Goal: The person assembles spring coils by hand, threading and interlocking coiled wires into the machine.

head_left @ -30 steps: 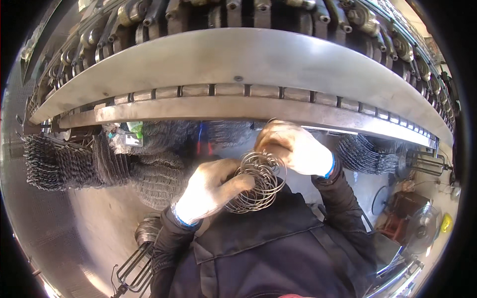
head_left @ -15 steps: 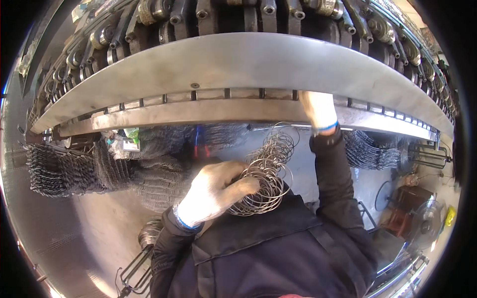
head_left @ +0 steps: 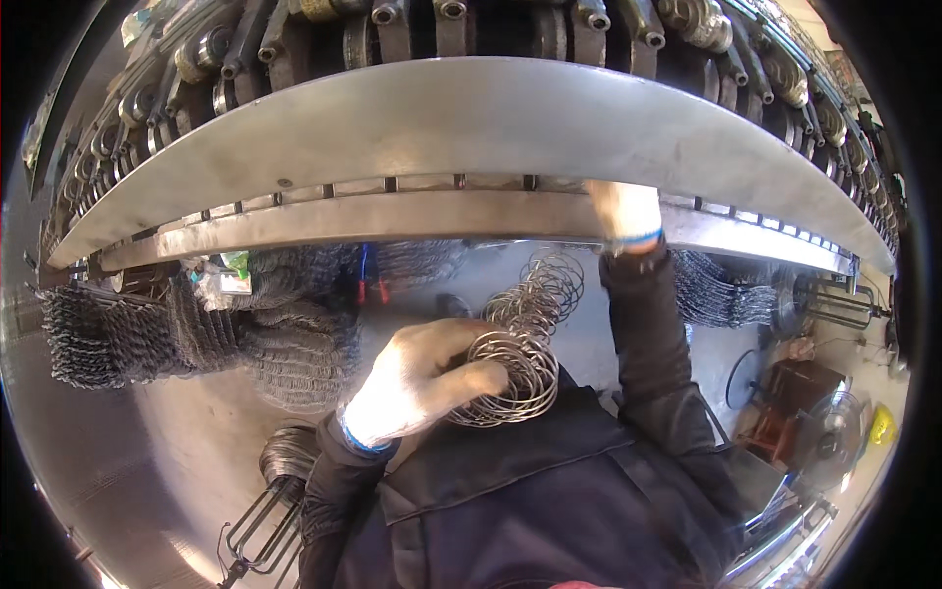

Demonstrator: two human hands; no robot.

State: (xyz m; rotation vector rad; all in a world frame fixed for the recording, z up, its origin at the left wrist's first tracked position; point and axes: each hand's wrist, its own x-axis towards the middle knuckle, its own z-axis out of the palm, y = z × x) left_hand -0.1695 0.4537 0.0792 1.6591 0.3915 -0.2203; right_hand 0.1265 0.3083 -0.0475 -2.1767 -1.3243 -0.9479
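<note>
My left hand [head_left: 407,378], in a white knit glove with a blue cuff edge, is closed on a bunch of thin metal wire rings [head_left: 530,368]. Thumb and fingers grip the bunch's near left side, and its looser far part trails up and to the right. My right hand [head_left: 628,214], also gloved and smeared by motion, reaches up into the gap between a wide curved metal panel [head_left: 471,118] and the metal bar [head_left: 392,216] below it. Its fingers are hidden behind the panel, so whether they hold anything does not show.
Above the panel runs a row of machine arms and rollers [head_left: 451,29]. Dark wire mesh [head_left: 118,334] hangs in folds at the left, with more mesh [head_left: 721,290] at the right. A wire coil [head_left: 287,454] sits on a rack at lower left. A fan [head_left: 834,442] stands at right.
The machine has slid leftward in view, and my right hand now stands farther right along the panel. My left hand keeps its grip on the rings.
</note>
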